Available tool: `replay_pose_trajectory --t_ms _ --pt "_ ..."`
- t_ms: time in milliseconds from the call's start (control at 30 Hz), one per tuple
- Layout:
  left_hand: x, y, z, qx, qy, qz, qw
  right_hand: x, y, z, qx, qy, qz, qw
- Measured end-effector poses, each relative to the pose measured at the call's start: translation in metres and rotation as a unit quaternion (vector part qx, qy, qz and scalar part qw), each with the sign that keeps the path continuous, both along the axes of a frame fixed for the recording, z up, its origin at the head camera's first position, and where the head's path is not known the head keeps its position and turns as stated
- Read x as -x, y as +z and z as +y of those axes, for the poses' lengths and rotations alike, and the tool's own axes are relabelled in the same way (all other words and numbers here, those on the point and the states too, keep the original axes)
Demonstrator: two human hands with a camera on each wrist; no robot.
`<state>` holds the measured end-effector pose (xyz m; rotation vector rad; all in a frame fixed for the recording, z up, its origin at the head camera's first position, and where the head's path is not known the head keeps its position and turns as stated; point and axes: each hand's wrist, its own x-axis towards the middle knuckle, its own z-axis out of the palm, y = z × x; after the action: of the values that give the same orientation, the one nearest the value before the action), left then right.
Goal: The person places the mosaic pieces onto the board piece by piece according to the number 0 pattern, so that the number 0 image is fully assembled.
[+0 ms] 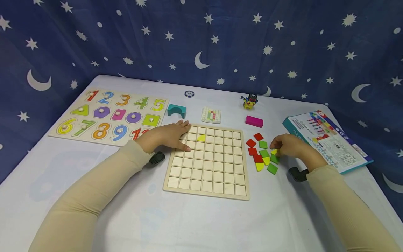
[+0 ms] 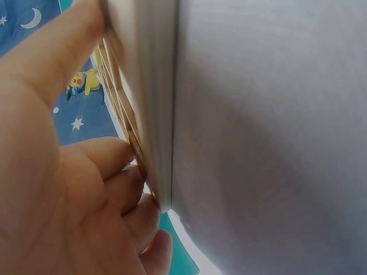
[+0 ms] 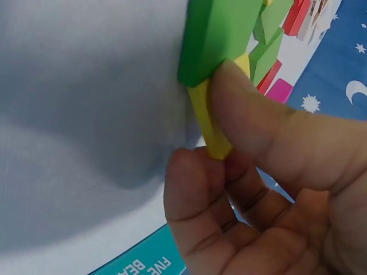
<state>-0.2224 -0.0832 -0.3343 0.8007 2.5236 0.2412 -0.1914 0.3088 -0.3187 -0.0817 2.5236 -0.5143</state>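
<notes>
A wooden grid board lies on the white table, with one yellow tile set in its second row. My left hand rests flat on the board's upper-left corner; in the left wrist view its fingers lie against the board's edge. To the right of the board is a loose pile of red, green and yellow tiles. My right hand pinches a yellow tile at the pile's right side, next to a green tile.
A number-and-shape peg puzzle lies at the left. Behind the board are a teal arch block, a pattern card, a pink block, a small toy figure and a round chip. The game box lies at the right edge.
</notes>
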Motion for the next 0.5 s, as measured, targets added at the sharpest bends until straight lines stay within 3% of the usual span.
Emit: replay_pose_trajectory --t_ms 233,500 --pt "0.001 -0.001 -0.001 0.001 -0.004 0.002 1.0 0.002 0.005 0.002 -0.005 0.038 0.007 0.999" --pt "0.001 -0.002 0.0 0.005 0.002 0.0 1.0 0.007 0.014 -0.008 -0.006 0.05 0.035 0.998"
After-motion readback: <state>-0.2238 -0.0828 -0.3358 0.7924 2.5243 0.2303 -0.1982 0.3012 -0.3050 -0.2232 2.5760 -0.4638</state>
